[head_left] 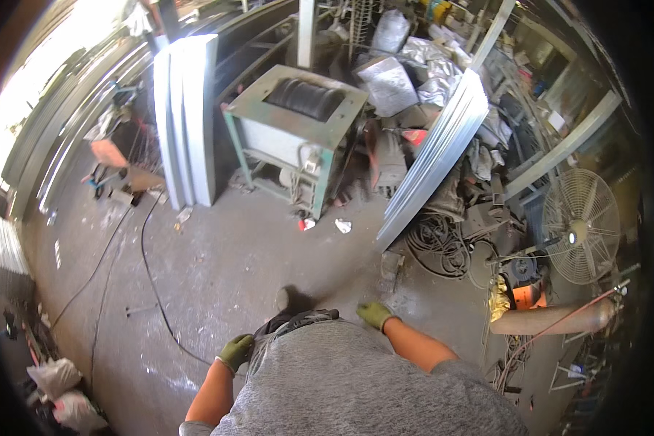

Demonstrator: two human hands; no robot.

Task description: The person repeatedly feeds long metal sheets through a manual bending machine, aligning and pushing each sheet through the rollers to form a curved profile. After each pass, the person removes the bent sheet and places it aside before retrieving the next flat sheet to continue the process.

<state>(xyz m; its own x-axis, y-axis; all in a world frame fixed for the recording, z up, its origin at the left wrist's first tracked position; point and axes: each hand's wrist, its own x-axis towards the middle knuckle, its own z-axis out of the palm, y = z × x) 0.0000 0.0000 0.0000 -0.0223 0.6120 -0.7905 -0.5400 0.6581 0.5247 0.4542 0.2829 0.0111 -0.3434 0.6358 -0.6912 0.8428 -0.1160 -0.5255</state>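
Head view: apparently between handlings. Left hand [237, 352] near black floor cable [153, 285], right hand [374, 315] short of leaning metal profiles [436, 161]; grip closure can't tell. Reaching profiles calls for stepping forward.

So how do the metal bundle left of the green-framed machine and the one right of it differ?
The left bundle looks nearly upright in this view; the right bundle slants, its top toward the right.
The left bundle shows a few broad faces; the right bundle, many narrow ridges.
Both are long and silvery.
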